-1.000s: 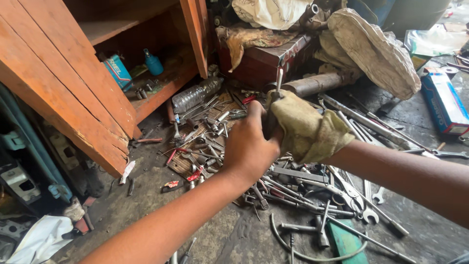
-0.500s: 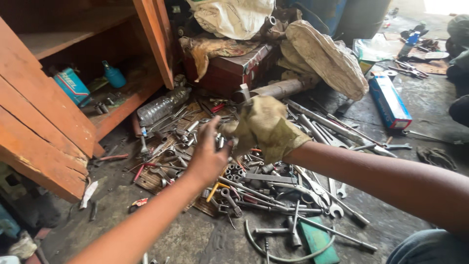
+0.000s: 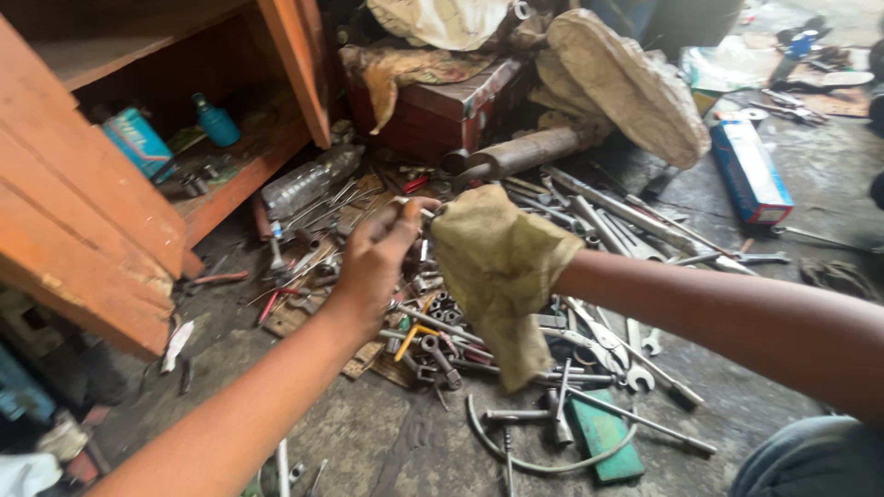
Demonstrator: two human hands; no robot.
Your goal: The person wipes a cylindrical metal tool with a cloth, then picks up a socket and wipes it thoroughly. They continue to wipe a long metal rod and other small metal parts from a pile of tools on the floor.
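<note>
Closest to where I stood, the person's two bare forearms reached out over the grimy concrete floor point(image 3: 387, 442). The left hand point(image 3: 373, 262) was clenched around a small slim metal tool point(image 3: 412, 204), of which only a bright tip showed above the fingers near the thumb. The right hand point(image 3: 488, 248) was wholly wrapped in a stained yellowish cloth rag point(image 3: 502, 276) that hung down below the wrist; it seemed bunched around the other end of the same piece, as if for wiping or a surer hold, though the cloth hid the fingers and I could not tell how tightly they closed.

Beneath the hands lay a heap of loose steel spanners, sockets and rods point(image 3: 552, 340), spread flat across the floor within easy reach. A flat green plastic case point(image 3: 603, 433) sat at its near edge beside a curved length of grey hose point(image 3: 516, 456).

To the left stood an open orange-painted wooden cabinet point(image 3: 110, 212). On its low shelf were a squat blue tin point(image 3: 138, 140), a small teal bottle point(image 3: 216, 120) and some dark oddments too dim to name. A clear plastic bottle point(image 3: 308, 182) lay on its side just outside it.

Farther back, a dented dark red metal box point(image 3: 442, 115), lid shut, had rags draped over it, so its contents were hidden. A rusty steel pipe point(image 3: 529, 150) rested just beside it, with a dusty tan sack point(image 3: 635, 83) slumped behind. A long blue cardboard carton point(image 3: 750, 170) lay off to the right.
</note>
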